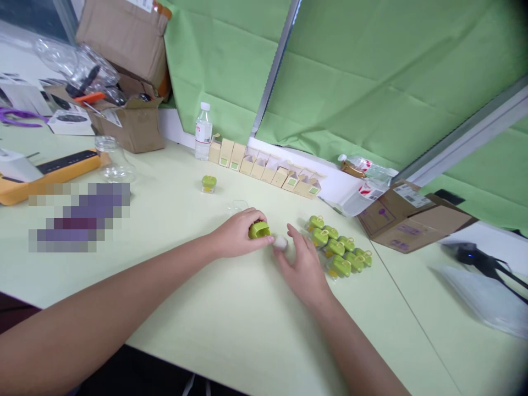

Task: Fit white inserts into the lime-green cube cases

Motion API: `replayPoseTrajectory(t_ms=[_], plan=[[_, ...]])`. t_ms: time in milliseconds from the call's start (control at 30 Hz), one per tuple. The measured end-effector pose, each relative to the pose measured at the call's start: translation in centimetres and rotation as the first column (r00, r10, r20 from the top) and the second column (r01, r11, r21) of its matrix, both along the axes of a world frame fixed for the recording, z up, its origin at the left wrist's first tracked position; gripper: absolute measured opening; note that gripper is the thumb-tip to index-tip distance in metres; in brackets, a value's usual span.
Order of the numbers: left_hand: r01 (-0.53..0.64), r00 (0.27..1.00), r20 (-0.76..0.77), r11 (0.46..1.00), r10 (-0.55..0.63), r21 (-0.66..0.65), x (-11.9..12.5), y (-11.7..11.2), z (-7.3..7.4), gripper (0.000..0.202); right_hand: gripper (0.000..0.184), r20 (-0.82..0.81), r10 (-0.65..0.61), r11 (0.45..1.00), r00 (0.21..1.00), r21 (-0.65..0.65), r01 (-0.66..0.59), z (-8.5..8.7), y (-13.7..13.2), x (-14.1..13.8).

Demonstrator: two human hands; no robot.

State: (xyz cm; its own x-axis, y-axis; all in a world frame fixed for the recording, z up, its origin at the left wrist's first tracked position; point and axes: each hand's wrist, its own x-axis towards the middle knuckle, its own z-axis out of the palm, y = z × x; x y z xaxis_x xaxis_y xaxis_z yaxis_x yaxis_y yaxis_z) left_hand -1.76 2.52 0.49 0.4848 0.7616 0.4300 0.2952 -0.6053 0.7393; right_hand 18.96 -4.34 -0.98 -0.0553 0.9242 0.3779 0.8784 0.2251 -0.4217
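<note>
My left hand [239,234] is closed around a small green cap-like piece [259,229] at the middle of the pale green table [231,319]. My right hand [303,267] lies just to its right, fingers curled, with thumb and fingertips on a small whitish round object [280,242]. The two hands nearly touch. Right of my right hand lies a cluster of several small green items [338,250] with yellow parts. One more green item in a clear case [208,183] stands alone farther back.
A row of small tan boxes [264,168] lines the back wall beside a water bottle [203,132]. Cardboard boxes stand at back left [132,126] and right [406,217]. A glass jar [111,159] and an orange device [49,173] are at left. Green cloth [371,71] hangs behind.
</note>
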Motion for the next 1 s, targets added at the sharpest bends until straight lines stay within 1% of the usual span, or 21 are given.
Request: replayPoseTrajectory(t_ms=[100,233,333,400,467,533,633,733,833,867,967,1000], plan=[[0.057,0.993,0.111,0.978,-0.035,-0.198,0.1,-0.2,0.2,0.032,0.047,-0.047,-0.019,0.996,0.999,0.088,0.023,1.1,-0.3,0.1],[0.132,0.969,0.243,0.901,-0.031,-0.413,0.3,-0.4,0.6,0.039,0.033,-0.126,-0.006,0.978,0.992,0.205,0.032,1.8,-0.4,0.2],[0.185,0.944,0.331,0.840,-0.006,-0.511,0.4,-0.4,0.9,0.043,0.026,-0.127,0.020,0.970,0.992,0.241,0.011,2.0,-0.7,0.0],[0.242,0.921,0.390,0.815,-0.021,-0.527,0.5,-0.6,1.1,0.045,0.023,-0.125,0.050,0.969,0.991,0.248,-0.017,2.2,-1.1,-0.4],[0.314,0.902,0.427,0.786,-0.072,-0.532,0.5,-0.8,1.3,0.047,0.024,-0.131,0.106,0.966,0.986,0.248,-0.071,2.4,-1.5,-1.0],[0.382,0.889,0.436,0.754,-0.141,-0.534,0.7,-1.1,1.3,0.048,0.030,-0.134,0.181,0.960,0.974,0.238,-0.146,2.7,-1.9,-1.5],[0.444,0.873,0.435,0.728,-0.221,-0.522,1.0,-1.6,1.3,0.051,0.041,-0.137,0.261,0.951,0.956,0.207,-0.230,2.9,-2.3,-2.2],[0.487,0.856,0.448,0.698,-0.260,-0.526,1.3,-1.9,0.9,0.054,0.042,-0.147,0.299,0.943,0.943,0.198,-0.269,3.0,-2.4,-2.5],[0.499,0.844,0.478,0.679,-0.242,-0.538,1.5,-1.8,0.6,0.051,0.035,-0.178,0.292,0.944,0.940,0.208,-0.255,3.0,-2.4,-2.4],[0.505,0.836,0.500,0.672,-0.224,-0.543,1.5,-1.7,0.6,0.048,0.033,-0.190,0.275,0.949,0.943,0.213,-0.233,3.1,-2.4,-2.3],[0.552,0.788,0.590,0.624,-0.174,-0.553,1.4,-1.4,0.7,0.033,0.024,-0.218,0.220,0.953,0.951,0.255,-0.162,3.2,-2.3,-2.0],[0.551,0.781,0.605,0.627,-0.155,-0.551,1.4,-1.4,0.8,0.028,0.021,-0.224,0.210,0.952,0.952,0.268,-0.148,3.3,-2.2,-2.0]])
